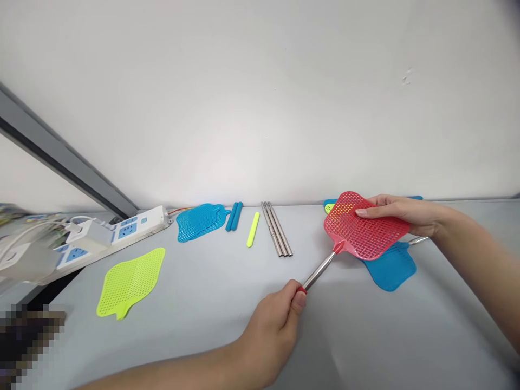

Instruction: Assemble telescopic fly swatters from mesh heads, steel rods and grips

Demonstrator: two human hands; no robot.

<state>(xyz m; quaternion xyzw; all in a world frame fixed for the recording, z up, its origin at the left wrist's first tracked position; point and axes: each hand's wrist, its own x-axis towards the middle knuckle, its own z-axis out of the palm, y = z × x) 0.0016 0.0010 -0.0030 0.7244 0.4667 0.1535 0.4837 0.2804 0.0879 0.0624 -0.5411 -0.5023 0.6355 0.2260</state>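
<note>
A red fly swatter (pixel 365 230) with a metal shaft is held a little above the grey table (pixel 227 303). My left hand (pixel 274 319) is closed round the red grip at the shaft's near end. My right hand (pixel 400 212) pinches the far edge of the red mesh head. Under the red head lies a blue swatter head (pixel 392 268) with a metal shaft poking out to its right, and a yellow-green mesh piece (pixel 330 207) shows behind it.
Along the wall lie three metal shafts (pixel 277 236), a yellow-green grip (pixel 253 229), two blue grips (pixel 234 216) and a blue mesh head (pixel 201 221). A yellow-green mesh head (pixel 130 281) lies at the front left. White power strips (pixel 125 227) with plugs sit at the left.
</note>
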